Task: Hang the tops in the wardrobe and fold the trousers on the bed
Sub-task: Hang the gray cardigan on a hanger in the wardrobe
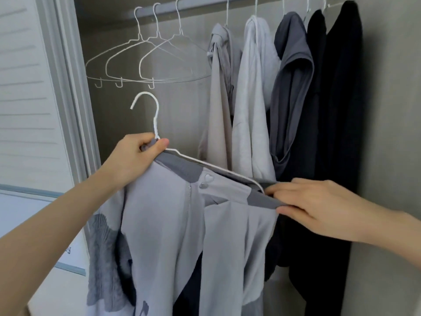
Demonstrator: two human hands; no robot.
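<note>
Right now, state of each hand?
Left hand: closed on the hanger neck, with the top's collar.
Right hand: pinching the grey top at its shoulder.

Behind and above my left hand (134,153): the matt grey-brown wood-grain back panel (182,110) of the wardrobe (102,30), in shade. High above both hands a round pale-grey metal rail (205,5) runs L to R across the top. Left of my left hand is a white louvred sliding door (22,87) w/ horizontal slats, the brightest thing here. Its pale grey frame strip (66,76) stands btwn the slats and the wardrobe interior. Lower than that hand, a blue-grey horizontal trim bar (29,191) crosses the door, w/ a plain white panel (18,220) under it. Beyond my right hand (319,206), far R, is a smooth grey-beige side wall (394,110). Light is soft and even, no hard shadows.
</note>
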